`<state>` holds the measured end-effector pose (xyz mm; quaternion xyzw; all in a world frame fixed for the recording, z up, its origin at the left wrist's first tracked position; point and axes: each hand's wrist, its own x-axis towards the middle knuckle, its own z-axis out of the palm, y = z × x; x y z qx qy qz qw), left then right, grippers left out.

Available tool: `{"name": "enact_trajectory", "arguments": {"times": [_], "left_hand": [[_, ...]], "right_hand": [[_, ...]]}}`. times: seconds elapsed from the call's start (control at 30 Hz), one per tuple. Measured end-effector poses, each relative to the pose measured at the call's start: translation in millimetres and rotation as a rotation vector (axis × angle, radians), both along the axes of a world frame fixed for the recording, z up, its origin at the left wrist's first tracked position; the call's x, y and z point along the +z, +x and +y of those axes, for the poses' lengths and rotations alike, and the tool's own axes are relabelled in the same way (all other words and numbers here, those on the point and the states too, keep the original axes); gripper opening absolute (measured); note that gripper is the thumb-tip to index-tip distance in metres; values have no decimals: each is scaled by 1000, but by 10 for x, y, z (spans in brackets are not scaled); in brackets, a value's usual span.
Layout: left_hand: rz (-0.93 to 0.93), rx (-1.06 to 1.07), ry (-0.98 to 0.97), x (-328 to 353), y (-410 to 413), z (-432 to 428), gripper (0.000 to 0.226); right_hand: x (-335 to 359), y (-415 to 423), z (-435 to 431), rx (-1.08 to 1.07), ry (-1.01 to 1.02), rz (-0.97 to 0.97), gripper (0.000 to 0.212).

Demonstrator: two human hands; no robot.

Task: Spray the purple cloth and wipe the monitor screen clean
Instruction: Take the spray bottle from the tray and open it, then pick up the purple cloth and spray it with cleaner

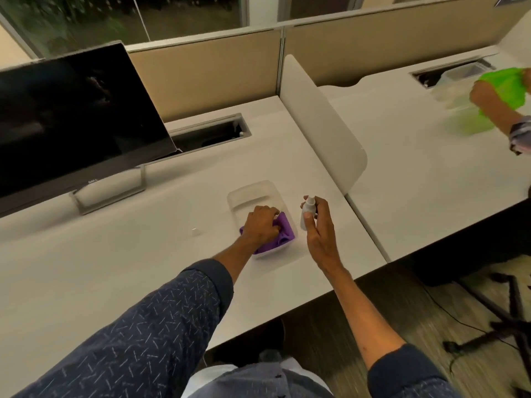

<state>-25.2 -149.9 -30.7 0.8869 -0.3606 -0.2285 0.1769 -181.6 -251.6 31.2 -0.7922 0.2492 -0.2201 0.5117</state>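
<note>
Gripping purple cloth (283, 234) in tray (250, 193) with left hand (263, 225) — right hand (319, 225) holds spray bottle (307, 211); aim nozzle at cloth, not surface (143, 254).

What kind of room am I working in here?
Most likely an open-plan office: a monitor on a white desk, fabric partition panels between workstations, and a cable cutout set into the desktop.
</note>
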Motion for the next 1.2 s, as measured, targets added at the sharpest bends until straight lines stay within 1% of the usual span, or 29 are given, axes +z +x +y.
{"name": "enact_trajectory", "arguments": {"times": [0.17,0.23,0.37,0.5,0.57,0.63,0.7,0.73,0.77,0.83,0.9,0.97,1.03,1.1,1.13,1.17,1.2], "left_hand": [[-12,38,-14,-14,-51,-2,37],[-6,62,-57,14,-55,13,32],[117,157,-222,182,-26,113,23],[230,278,-441,399,108,275,23],[361,429,-617,518,170,367,22],[611,640,-813,705,207,466,18],[878,828,-941,858,243,601,12],[978,877,-994,895,266,689,14],[1061,893,-1043,918,290,781,22],[1199,852,-1128,979,311,980,39],[1324,811,-1206,1013,319,1164,41],[1420,786,-1241,1033,329,1325,43],[1450,811,-1252,1000,355,1474,57],[1455,883,-1259,970,372,1620,77],[1457,895,-1273,952,379,1696,85],[1463,883,-1282,942,383,1772,89],[1464,854,-1285,937,388,1846,84]], "right_hand": [[-20,-45,-58,19,15,-5,31],[4,-28,-81,23,11,-12,32],[103,34,-155,33,5,-46,31],[237,162,-189,40,12,-105,34],[307,253,-173,43,29,-134,32],[387,361,-141,43,43,-156,35],[475,481,-82,52,48,-165,33],[518,542,-38,60,45,-168,31],[564,602,22,67,40,-174,31],[654,710,172,90,34,-184,33],[719,813,348,113,43,-189,31],[745,913,526,137,51,-191,29],[747,997,703,161,43,-187,24],[742,1061,869,189,40,-181,19],[736,1092,943,196,34,-173,20],[737,1122,1015,201,38,-167,20],[731,1153,1078,208,44,-163,18]]}}
